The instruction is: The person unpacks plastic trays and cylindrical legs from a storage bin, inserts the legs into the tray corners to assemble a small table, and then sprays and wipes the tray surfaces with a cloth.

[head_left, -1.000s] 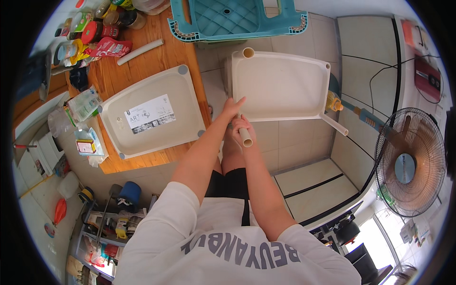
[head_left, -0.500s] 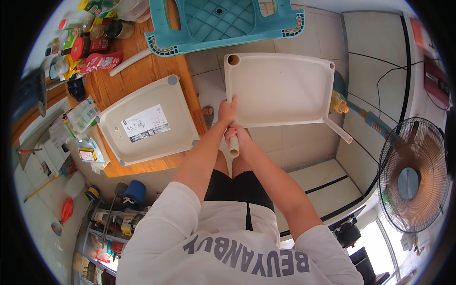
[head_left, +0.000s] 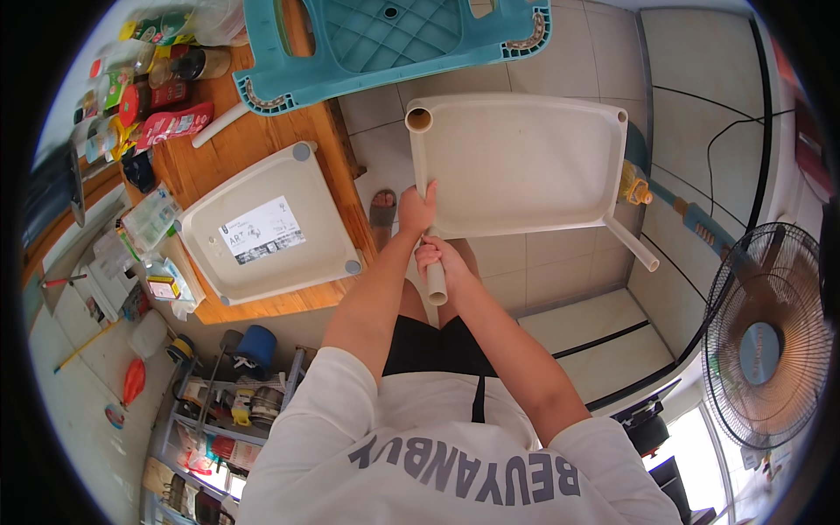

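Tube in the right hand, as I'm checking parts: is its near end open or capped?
Open: past the right hand, the tube shows a hollow mouth.

White short-sleeved cloth shirt, dark-grey block lettering, well below fingers; black cloth shorts nearer; grey sandal up-left.

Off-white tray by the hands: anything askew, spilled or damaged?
No spill or damage shows. On the tray, the near-right tube slants outward, unlike the gripped tube in the right hand, which points toward the person; fisheye bending may exaggerate this.
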Tool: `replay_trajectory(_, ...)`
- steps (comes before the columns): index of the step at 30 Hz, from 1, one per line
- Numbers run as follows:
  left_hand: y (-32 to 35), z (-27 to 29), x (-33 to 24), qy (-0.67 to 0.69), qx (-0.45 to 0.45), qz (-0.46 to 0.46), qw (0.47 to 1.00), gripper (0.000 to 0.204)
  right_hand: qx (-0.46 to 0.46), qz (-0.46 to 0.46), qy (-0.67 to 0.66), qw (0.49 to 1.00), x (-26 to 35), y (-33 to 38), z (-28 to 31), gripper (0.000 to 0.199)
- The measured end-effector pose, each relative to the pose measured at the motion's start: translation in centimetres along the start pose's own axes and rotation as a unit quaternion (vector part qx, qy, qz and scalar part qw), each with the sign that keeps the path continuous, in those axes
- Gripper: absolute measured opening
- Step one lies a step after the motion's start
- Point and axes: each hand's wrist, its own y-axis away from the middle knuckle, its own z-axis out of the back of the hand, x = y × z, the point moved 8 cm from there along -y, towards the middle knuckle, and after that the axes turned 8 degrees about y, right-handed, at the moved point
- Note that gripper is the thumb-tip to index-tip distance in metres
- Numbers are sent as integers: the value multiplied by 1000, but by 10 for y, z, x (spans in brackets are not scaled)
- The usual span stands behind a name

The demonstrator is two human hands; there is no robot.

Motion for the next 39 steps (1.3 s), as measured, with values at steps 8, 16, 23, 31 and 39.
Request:
replay_trajectory(8, 1, -3, -2, 1, 12, -9, 1000, 41, -77, 12, 105, 991, 8, 10, 5, 21)
replay_trajectory(16, 3, -2, -3, 10, 7, -47, 999, 41, -142, 92, 162, 972, 13, 3, 17, 17)
replay_trajectory(23, 6, -1, -3, 5, -9, -50, 999, 40, -190, 139, 195, 952, 14, 6, 17, 15)
replay_trajectory(31, 18, -3, -13, 33, -35, -62, 997, 37, -271, 184, 303, 895, 21, 22, 19, 17)
replay_trajectory(39, 18, -3, -16, -50, -38, 20, 998, 42, -182, 103, 366, 907, 36, 27, 17, 21)
